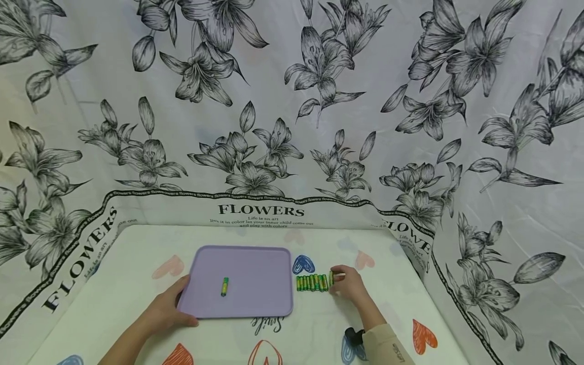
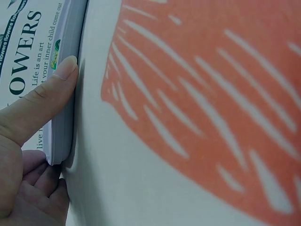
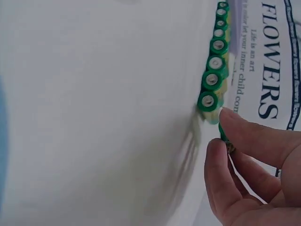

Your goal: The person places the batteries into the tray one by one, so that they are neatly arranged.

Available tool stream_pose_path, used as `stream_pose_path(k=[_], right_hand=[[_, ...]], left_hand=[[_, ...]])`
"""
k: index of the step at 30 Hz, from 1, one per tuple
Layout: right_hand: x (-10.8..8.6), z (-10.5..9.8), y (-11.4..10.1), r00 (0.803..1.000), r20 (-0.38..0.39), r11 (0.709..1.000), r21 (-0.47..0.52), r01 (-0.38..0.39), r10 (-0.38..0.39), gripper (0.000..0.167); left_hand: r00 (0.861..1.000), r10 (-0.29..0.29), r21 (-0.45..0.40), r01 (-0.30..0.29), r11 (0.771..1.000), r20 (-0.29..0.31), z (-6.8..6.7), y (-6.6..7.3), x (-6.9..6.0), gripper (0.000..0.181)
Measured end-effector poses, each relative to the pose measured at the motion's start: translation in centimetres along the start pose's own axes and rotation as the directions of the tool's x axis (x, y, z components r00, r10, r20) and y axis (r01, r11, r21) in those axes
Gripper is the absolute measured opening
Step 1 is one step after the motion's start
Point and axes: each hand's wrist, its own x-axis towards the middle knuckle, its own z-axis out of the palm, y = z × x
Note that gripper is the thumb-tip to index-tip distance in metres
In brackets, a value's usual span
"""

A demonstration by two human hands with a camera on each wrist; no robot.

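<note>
A purple tray lies on the table, with one green and yellow battery on it, left of its middle. My left hand grips the tray's near left corner. In the left wrist view its thumb lies against the tray wall, with the other fingers bent at the corner. Right of the tray stretches a row of several green batteries, side by side. At the row's right end my right hand pinches one battery between thumb and fingers; the fingers cover most of it.
A white tablecloth printed with hearts and lettering covers the table. Behind and at both sides hangs a flower-printed curtain. A small black object sits by the right sleeve.
</note>
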Motion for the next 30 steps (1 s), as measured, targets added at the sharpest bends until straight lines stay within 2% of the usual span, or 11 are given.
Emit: stream_pose_path(k=[7, 12, 23, 30], right_hand=[[-0.5, 0.8, -2.5, 0.997, 0.031, 0.996, 0.039, 0.076, -0.077, 0.057], [-0.7, 1.9, -4.5, 0.993, 0.039, 0.993, 0.049, 0.112, -0.114, 0.058], [-0.9, 5.4, -8.4, 0.985, 0.081, 0.987, 0.073, 0.145, -0.151, 0.054], [-0.7, 8.3, -10.2, 0.969, 0.105, 0.974, 0.080, 0.214, -0.222, 0.053]], left_hand=[[1.000, -0.020, -0.022, 0.020, 1.000, 0.005, 0.0, -0.2, -0.3, 0.142], [1.000, 0.008, -0.027, -0.008, 1.000, -0.007, 0.1, -0.2, -0.2, 0.140], [1.000, 0.008, 0.001, -0.008, 1.000, -0.003, -0.1, 0.4, 0.1, 0.139], [1.000, -0.011, 0.022, 0.011, 1.000, -0.004, -0.1, 0.2, -0.1, 0.142]])
